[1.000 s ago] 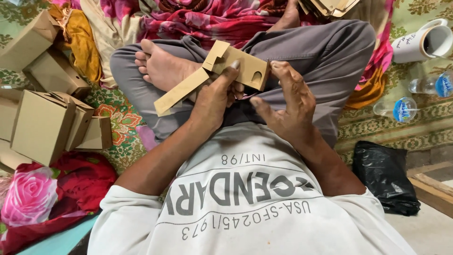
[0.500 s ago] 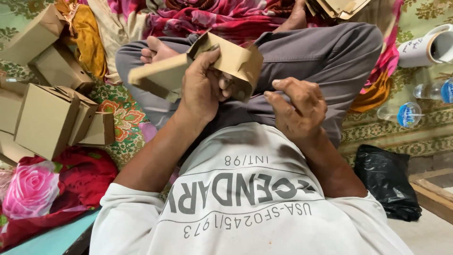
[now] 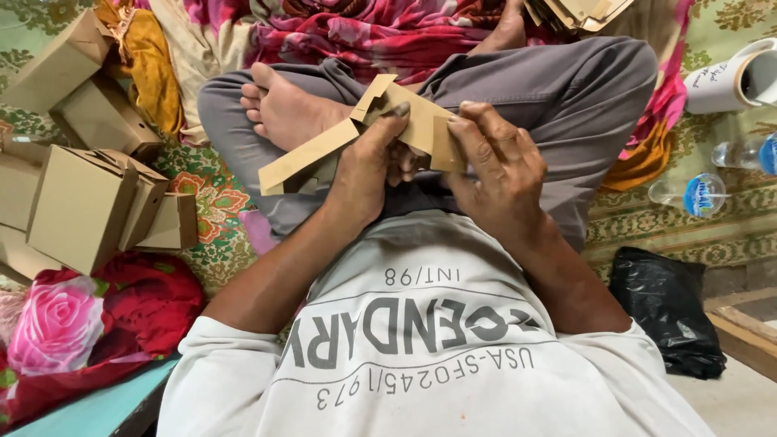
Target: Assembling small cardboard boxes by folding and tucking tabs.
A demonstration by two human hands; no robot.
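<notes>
Head view: left hand (image 3: pixel 368 166) grips flat cardboard blank (image 3: pixel 356 133) over crossed legs, fingers closed on its middle. Right hand (image 3: pixel 494 166) pinches folded flap at blank's right end, thumb pressing. Finished boxes (image 3: pixel 81 202) stacked at left on floor, plastic bottle (image 3: pixel 688 194) at right. Risk, as I judge: flap can tear or crease crooked if thumb presses off fold line; blank can slip, because long end hangs unsupported.

A home floor used as a workspace: patterned mat (image 3: pixel 728 206), floral bedding (image 3: pixel 89 324), stacked cardboard boxes (image 3: pixel 81 202).
</notes>
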